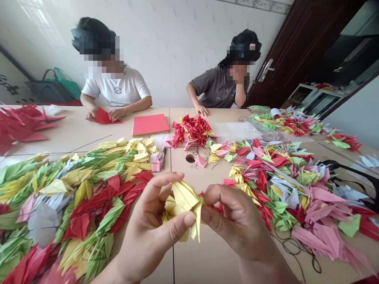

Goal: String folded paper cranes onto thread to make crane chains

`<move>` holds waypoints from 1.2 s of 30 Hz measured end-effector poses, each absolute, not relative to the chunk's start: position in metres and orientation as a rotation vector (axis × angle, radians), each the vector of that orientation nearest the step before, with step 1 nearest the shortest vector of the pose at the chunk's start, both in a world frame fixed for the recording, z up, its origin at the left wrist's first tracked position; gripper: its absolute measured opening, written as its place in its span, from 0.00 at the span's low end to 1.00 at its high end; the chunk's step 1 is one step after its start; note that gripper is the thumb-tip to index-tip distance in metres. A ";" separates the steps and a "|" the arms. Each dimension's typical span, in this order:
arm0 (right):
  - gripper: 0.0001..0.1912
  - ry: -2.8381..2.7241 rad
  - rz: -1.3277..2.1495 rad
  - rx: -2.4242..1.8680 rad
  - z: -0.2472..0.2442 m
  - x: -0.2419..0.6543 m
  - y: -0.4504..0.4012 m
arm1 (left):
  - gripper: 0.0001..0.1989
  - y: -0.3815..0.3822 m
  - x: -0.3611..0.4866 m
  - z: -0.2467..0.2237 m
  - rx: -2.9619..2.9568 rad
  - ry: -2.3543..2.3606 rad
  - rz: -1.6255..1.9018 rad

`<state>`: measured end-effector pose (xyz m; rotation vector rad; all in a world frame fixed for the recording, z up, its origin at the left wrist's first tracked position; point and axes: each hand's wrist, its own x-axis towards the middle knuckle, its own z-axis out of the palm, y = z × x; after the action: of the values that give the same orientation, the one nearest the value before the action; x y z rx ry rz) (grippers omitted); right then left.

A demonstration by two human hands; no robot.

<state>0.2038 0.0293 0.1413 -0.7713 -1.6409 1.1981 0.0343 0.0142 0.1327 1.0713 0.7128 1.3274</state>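
Several yellow folded paper cranes (184,198) are bunched together above the table in front of me. My left hand (156,225) wraps round the bunch, its thumb pressing on the near side and its fingers behind. My right hand (237,221) pinches the right edge of the bunch between thumb and forefinger; whether that is a wing tip or a thread I cannot make out. Strings of coloured paper cranes (97,197) lie to the left of my hands, in green, yellow, red and grey. More strung cranes (284,185) spread out to the right.
A red paper stack (151,124), red cranes (192,130) and a black pen (164,157) lie farther back. Black thread (302,248) loops at the lower right. Across the table (207,179) sit two people; one person's hands (117,114) hold red paper. A door (275,51) stands behind.
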 end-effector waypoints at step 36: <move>0.12 -1.484 1.420 -0.538 0.136 0.204 0.032 | 0.22 0.020 0.033 0.135 0.711 0.502 1.182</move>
<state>0.2041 0.0324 0.1362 -0.5376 -1.4843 1.4201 0.0333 0.0203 0.1354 0.7112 0.5016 1.1818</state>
